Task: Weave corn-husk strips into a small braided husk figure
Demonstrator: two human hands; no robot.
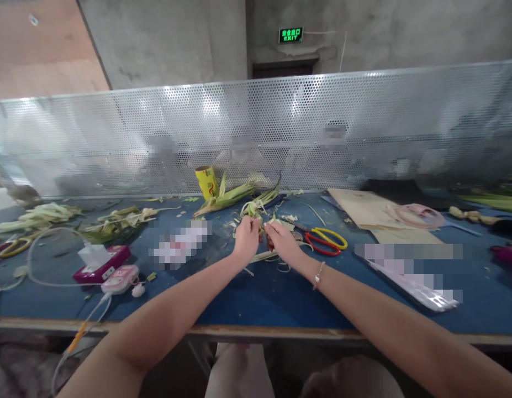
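Husk strips (253,208) pinched by left hand (246,239) and right hand (283,240), over mid worktop (256,301). "EXIT" lit green on wall sign (291,35), Chinese characters (291,32) above; lettering (212,188) on yellow tube (206,181) can't be read (too small).

Pale green on the leaf strips (252,208). Red and yellow on the scissor handles (328,229). Blue across the tabletop (256,309).
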